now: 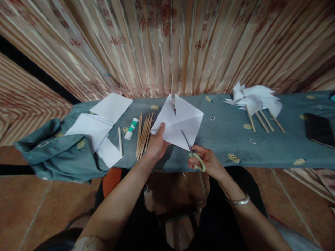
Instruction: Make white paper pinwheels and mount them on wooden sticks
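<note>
A square sheet of white paper, creased across its middle, is pinched at its left side by my left hand. A slit runs inward from its far corner. My right hand grips scissors with pale green handles. The blades lie at the paper's near corner, and one blade shows on top of the sheet, pointing toward its middle. To the left of my left hand lies a bundle of thin wooden sticks. Beside them are a green and white glue stick and a white pencil-like stick.
White paper sheets lie in a loose pile at the left. Several white paper pinwheels on wooden sticks lie at the right, with a dark phone beyond them. A green-grey cloth covers the narrow table, and a curtain hangs behind.
</note>
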The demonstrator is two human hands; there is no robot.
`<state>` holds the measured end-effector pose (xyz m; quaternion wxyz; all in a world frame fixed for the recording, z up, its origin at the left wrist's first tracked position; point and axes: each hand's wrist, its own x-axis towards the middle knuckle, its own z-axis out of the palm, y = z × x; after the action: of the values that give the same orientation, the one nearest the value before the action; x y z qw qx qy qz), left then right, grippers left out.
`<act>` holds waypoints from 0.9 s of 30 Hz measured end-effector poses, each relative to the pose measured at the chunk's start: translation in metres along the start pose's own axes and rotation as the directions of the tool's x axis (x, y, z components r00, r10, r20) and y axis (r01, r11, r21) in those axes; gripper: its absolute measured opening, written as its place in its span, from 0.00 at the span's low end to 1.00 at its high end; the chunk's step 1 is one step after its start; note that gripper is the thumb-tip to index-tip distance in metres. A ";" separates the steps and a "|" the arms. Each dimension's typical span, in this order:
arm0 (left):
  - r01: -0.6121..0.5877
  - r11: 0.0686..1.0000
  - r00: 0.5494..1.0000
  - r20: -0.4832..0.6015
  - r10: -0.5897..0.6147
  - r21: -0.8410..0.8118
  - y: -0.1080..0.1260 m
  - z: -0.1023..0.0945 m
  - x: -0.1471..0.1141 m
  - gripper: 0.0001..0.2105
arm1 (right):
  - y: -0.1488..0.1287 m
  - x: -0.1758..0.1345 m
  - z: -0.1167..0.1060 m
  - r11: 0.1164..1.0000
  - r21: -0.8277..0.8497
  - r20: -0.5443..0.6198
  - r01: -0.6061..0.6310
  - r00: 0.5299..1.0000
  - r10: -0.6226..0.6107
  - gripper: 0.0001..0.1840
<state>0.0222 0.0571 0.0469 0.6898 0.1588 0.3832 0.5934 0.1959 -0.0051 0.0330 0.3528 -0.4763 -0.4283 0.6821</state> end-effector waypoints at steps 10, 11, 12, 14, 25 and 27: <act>0.065 0.995 0.998 -0.025 -0.063 0.077 0.000 0.003 -0.007 0.12 | 0.001 -0.001 0.001 1.000 -0.001 0.015 0.015 1.000 -0.015 0.33; 0.068 0.994 0.998 -0.023 -0.066 0.084 0.000 0.004 -0.008 0.12 | 0.001 -0.001 0.000 1.000 -0.005 0.016 0.016 1.000 -0.016 0.33; 0.069 0.994 0.997 -0.025 -0.068 0.089 -0.001 0.004 -0.008 0.12 | 0.001 -0.001 0.000 1.000 -0.006 0.014 0.018 1.000 -0.018 0.32; 0.070 0.993 0.997 -0.025 -0.068 0.091 -0.002 0.004 -0.009 0.13 | 0.002 -0.001 -0.001 1.000 -0.004 0.004 0.026 1.000 -0.026 0.32; 0.056 0.996 0.998 -0.028 -0.054 0.071 -0.001 0.003 -0.009 0.14 | -0.001 -0.001 0.000 0.999 -0.037 0.004 0.033 0.999 -0.033 0.31; 0.061 0.996 0.998 -0.020 -0.059 0.072 -0.002 0.003 -0.009 0.15 | -0.002 -0.001 0.000 0.999 -0.038 0.000 0.028 1.000 -0.028 0.31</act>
<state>0.0256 0.0486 0.0505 0.6976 0.1670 0.4153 0.5595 0.1960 -0.0051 0.0351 0.3532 -0.4770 -0.4479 0.6687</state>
